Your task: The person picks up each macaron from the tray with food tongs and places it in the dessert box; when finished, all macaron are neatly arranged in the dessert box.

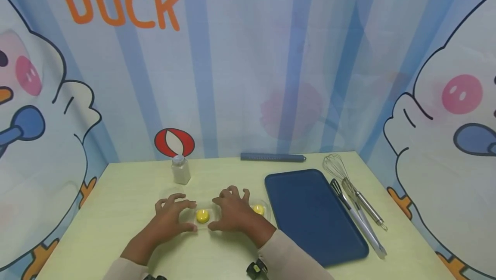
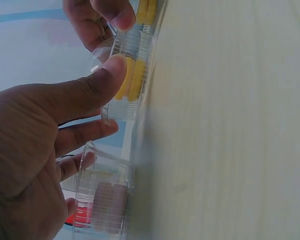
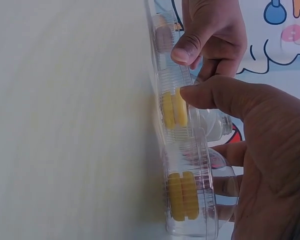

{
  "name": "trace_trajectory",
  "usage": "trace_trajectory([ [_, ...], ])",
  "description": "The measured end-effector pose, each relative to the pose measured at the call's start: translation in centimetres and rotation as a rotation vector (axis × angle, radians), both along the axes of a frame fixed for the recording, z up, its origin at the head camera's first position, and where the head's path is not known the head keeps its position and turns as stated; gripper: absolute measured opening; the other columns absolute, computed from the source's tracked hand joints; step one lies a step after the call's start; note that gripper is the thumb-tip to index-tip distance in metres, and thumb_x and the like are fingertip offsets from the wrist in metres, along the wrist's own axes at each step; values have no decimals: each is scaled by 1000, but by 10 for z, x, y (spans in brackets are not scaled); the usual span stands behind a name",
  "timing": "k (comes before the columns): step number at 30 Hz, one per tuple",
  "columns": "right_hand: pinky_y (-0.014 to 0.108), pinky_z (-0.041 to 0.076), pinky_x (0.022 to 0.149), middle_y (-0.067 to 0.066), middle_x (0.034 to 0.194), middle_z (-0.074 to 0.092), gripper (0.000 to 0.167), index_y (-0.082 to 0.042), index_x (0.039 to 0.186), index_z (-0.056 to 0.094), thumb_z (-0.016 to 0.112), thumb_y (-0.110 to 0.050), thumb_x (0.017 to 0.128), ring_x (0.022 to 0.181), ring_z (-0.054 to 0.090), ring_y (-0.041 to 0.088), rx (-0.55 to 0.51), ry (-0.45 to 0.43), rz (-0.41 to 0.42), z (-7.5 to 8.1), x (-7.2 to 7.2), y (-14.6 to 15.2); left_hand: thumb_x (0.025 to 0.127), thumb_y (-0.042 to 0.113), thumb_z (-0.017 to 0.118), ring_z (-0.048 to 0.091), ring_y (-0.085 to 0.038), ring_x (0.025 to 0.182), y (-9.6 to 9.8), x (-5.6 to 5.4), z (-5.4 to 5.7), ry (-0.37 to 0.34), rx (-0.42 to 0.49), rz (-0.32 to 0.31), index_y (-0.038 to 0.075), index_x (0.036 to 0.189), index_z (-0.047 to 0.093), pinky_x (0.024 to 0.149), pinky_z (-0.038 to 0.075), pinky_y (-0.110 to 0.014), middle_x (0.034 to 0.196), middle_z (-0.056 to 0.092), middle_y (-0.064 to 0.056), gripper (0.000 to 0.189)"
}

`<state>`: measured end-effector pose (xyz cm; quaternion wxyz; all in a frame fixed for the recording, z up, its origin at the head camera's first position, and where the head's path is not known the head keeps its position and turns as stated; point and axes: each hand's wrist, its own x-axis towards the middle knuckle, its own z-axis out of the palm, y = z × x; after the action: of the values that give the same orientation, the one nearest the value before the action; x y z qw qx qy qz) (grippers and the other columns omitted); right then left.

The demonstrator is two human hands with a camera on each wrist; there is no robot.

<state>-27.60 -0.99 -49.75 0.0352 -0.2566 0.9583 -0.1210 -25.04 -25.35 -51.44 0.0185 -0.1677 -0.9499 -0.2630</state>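
Note:
Between the two hands is a clear plastic container point(image 1: 211, 224) with a yellow macaron point(image 1: 203, 216) inside. My left hand point(image 1: 169, 219) grips its left end, the thumb on the near side and fingers beyond. The right hand point(image 1: 234, 212) holds its right end the same way, thumb on the upper edge. A second clear container point(image 3: 210, 227) with a yellow macaron point(image 3: 184, 196) stands beside the right hand, partly behind its fingers. Past the left hand's fingers is another clear container point(image 2: 85, 160) holding a pinkish macaron point(image 2: 109, 207).
A dark blue tray point(image 1: 314, 217) lies to the right. Beside it are a whisk point(image 1: 366, 202) and tongs point(image 1: 360, 222). A dark blue bar-like thing point(image 1: 273, 157) lies at the back edge. A capped white jar point(image 1: 180, 170) stands back left.

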Motion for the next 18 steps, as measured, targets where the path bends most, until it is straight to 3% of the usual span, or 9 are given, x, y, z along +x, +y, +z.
trace_trajectory([
  [5, 71, 31, 119, 2, 142, 63, 76, -22, 148, 68, 83, -63, 86, 148, 44, 28, -5, -1, 1, -1, -1, 1, 82, 33, 95, 40, -50, 154, 0, 1, 0, -3, 9, -16, 12, 135, 72, 116, 21, -78, 143, 70, -15, 62],
  [12, 71, 31, 120, 2, 143, 62, 75, -22, 149, 66, 82, -61, 87, 149, 44, 29, -5, 7, 8, -2, -1, 1, 83, 34, 95, 37, -51, 155, -2, 2, -1, 45, 9, -33, 15, 132, 70, 114, 20, -78, 138, 72, -8, 59],
  [18, 72, 30, 121, 3, 151, 60, 82, -21, 156, 60, 80, -63, 88, 152, 43, 29, 5, 5, 11, 1, 0, 2, 83, 40, 95, 35, -51, 156, -1, 2, 1, 53, -32, -32, 14, 140, 66, 115, 20, -78, 145, 69, -10, 69],
])
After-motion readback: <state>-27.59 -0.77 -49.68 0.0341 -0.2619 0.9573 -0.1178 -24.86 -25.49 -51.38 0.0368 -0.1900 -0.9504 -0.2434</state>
